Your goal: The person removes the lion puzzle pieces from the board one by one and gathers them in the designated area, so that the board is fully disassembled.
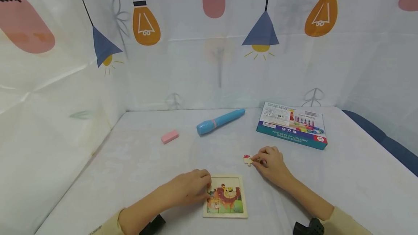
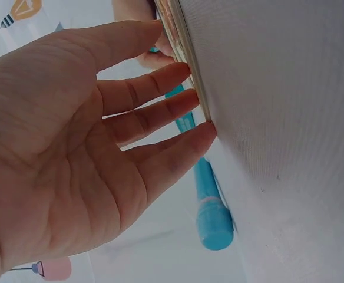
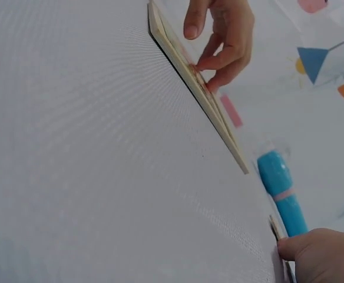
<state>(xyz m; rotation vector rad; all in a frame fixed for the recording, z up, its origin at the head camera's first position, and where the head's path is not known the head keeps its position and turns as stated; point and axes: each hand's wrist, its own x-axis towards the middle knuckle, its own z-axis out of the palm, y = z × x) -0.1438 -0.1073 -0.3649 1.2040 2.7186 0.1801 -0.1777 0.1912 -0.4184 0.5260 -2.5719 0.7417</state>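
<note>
Nearest, at the bottom edge, are two tan sleeves (image 1: 343, 222). From the left one reaches the left hand (image 1: 192, 188), its fingers fairly straight and touching the wooden puzzle tray (image 1: 225, 216) along its 9 o'clock side. The right hand (image 1: 272, 166), at 2 o'clock of the tray, pinches a small puzzle piece (image 1: 247, 159) by its near edge, low over or on the desk; which, I cannot tell. The tray shows a lion picture with a bare strip toward 12 o'clock. To work well, I would pinch lightly, leave the knobs free, match the outline before pressing, and let the left fingers brace the rim; they hide part of the picture.

On the desk (image 1: 137, 177), a boxed set (image 1: 292, 126) lies toward 1 o'clock, a blue microphone-shaped object (image 1: 220, 122) at 12, and a pink block (image 1: 169, 136) at 11. None stands between piece and tray.
</note>
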